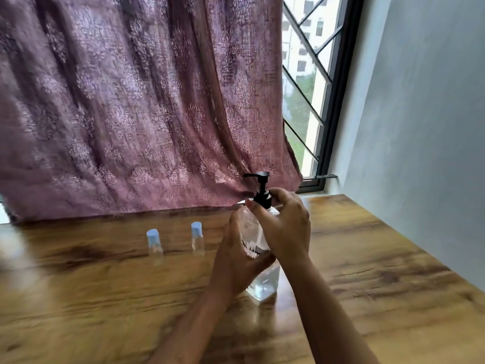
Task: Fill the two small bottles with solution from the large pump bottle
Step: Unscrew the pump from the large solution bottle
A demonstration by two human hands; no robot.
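Note:
The large clear pump bottle (pixel 263 283) stands on the wooden table (pixel 105 298), partly filled with clear liquid. Its black pump head (pixel 258 186) points left. My left hand (pixel 236 261) wraps around the bottle's body from the left. My right hand (pixel 286 224) grips the black collar at the bottle's neck. Two small clear bottles with pale blue caps stand upright to the left: one (pixel 154 244) farther left, the other (pixel 197 237) nearer the pump bottle. Both caps are on, and the small bottles look empty.
A mauve patterned curtain (pixel 131 114) hangs behind the table's far edge, touching it. A window with a black frame and grille (pixel 307 95) is at the back right. A pale wall (pixel 420 114) runs along the table's right side.

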